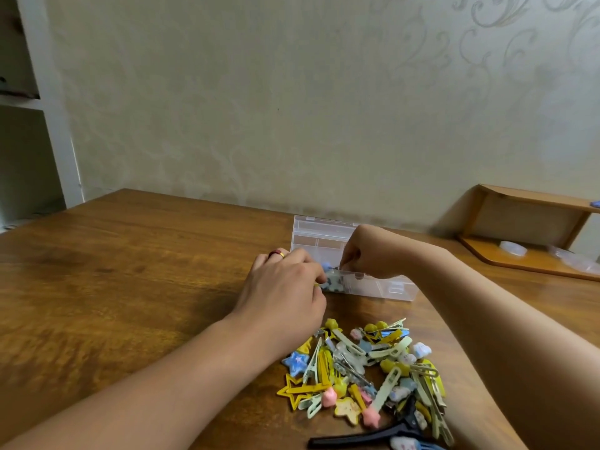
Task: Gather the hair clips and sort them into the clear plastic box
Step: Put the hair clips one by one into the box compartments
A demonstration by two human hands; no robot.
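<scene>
A clear plastic box (386, 289) with its lid up stands on the wooden table (130, 271). At the box's left front corner, my left hand (285, 287) and my right hand (370, 254) meet over a pale blue hair clip (332, 280). Both hands have curled fingers pinching at it; my right hand reaches over the box's compartments. A pile of hair clips (373, 368) in yellow, pale green, pink and blue lies nearer to me. A long black clip (360, 436) lies at the pile's near edge.
A small wooden shelf (526, 235) with clear plastic items stands at the far right against the patterned wall. A white shelving unit (48, 125) is at the left. Bare tabletop stretches to the left of my hands.
</scene>
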